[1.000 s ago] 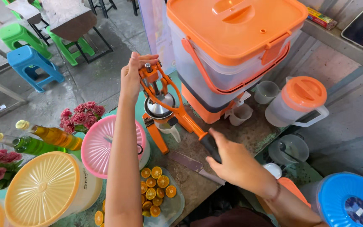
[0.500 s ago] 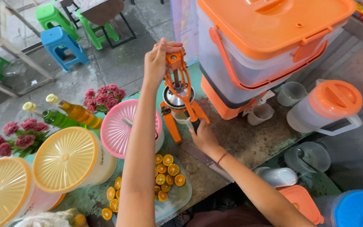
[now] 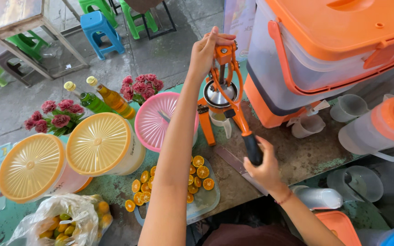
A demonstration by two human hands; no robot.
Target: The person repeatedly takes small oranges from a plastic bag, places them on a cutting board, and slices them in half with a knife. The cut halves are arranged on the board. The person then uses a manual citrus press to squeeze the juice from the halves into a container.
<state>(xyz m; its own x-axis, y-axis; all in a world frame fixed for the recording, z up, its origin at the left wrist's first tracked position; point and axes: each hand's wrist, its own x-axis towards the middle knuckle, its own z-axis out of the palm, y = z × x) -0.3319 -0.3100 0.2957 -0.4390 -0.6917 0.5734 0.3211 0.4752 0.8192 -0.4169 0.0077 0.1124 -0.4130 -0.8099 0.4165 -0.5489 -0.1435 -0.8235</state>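
Note:
An orange lever juicer (image 3: pixel 222 98) stands on the worn green counter, with a metal cup under its press. My left hand (image 3: pixel 208 50) grips the top of the juicer's frame. My right hand (image 3: pixel 263 166) holds the black handle (image 3: pixel 253 149) of the lever, which is pulled down toward me. A clear jug (image 3: pixel 220 120) sits under the press. Halved small oranges (image 3: pixel 197 173) lie on a clear tray beside my left arm.
A large orange-lidded cooler (image 3: pixel 334 50) stands right of the juicer, with plastic jugs (image 3: pixel 379 127) beyond. A knife (image 3: pixel 238 166) lies near my right hand. Pink lid (image 3: pixel 156 120), two yellow-lidded tubs (image 3: pixel 99 143), bottles (image 3: pixel 110 98), flowers and a bag of fruit (image 3: pixel 64 223) crowd the left.
The view has shifted so the juicer sits further right. My right hand has kept pulling the lever handle downward; my left hand stays on the juicer's top.

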